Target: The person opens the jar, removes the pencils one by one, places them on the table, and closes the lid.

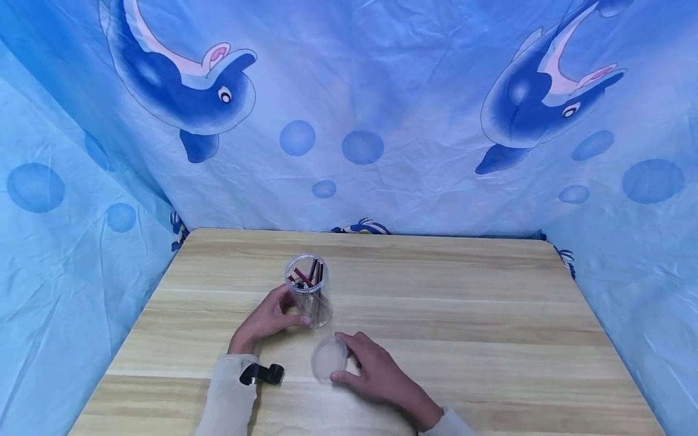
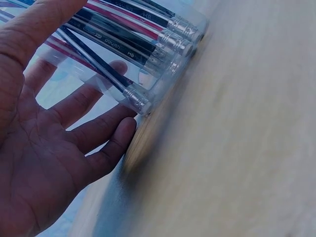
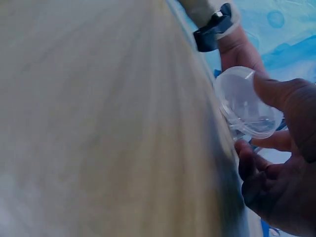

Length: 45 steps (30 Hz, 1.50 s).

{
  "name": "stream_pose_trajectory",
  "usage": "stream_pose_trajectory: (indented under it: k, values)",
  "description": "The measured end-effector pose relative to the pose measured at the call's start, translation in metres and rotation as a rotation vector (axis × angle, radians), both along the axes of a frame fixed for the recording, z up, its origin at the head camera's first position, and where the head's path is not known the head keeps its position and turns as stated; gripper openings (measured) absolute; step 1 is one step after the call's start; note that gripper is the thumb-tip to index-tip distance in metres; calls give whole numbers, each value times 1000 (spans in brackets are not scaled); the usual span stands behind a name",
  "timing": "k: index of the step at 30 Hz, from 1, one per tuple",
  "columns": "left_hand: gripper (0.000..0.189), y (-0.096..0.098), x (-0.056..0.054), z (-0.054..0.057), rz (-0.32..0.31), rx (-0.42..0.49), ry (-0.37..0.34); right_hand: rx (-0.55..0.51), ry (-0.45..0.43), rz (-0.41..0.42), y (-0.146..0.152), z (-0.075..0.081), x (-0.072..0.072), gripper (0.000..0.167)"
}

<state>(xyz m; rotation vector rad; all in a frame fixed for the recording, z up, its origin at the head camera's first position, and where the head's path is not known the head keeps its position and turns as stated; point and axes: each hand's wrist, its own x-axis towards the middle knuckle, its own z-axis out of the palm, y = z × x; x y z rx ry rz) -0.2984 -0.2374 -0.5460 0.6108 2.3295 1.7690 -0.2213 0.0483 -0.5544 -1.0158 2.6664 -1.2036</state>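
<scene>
A clear plastic jar (image 1: 322, 310) with an open top stands near the middle of the table, holding several dark and red pencils (image 1: 305, 280). My left hand (image 1: 271, 315) grips this jar from its left side, thumb in front and fingers behind. In the left wrist view the pencils (image 2: 111, 47) show silver ferrules, erasers and "HB" lettering through the plastic. Nearer me, my right hand (image 1: 376, 369) pinches a round clear lid (image 1: 326, 361) by its right edge, between thumb and fingers. The right wrist view shows the lid (image 3: 244, 101) tilted, close over the table.
The light wood-grain table (image 1: 463, 303) has a blue cloth backdrop (image 1: 409, 79) with printed dolphins behind it and blue cloth at both sides. A black strapped device (image 1: 262, 373) sits on the left wrist, over a pale sleeve (image 1: 226, 399).
</scene>
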Motion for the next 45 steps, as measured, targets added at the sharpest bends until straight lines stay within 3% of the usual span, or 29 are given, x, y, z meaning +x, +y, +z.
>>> stream_pose_trajectory:
  k: [7,15,26,30,34,38,41,45]
  values:
    - [72,-2,3,0,17,-9,-6,104,64,-33,-7,-3,1,69]
    - [75,0,3,3,20,-9,-19,222,125,-149,-19,-9,2,74]
    - [75,0,0,2,25,-26,-29,196,177,-179,-22,-13,1,72]
    - [74,-1,0,3,27,-23,-24,77,170,-181,-22,-12,-2,62]
    - [75,0,0,4,26,-22,-17,-244,159,-258,-26,-5,-9,33]
    - [76,1,1,4,27,-27,-31,-534,247,-261,-30,17,-18,19]
    - [76,1,1,4,27,-18,-37,-583,305,-213,-34,40,-23,26]
    - [78,2,-1,4,18,-7,-26,-530,302,-159,-41,67,-30,36]
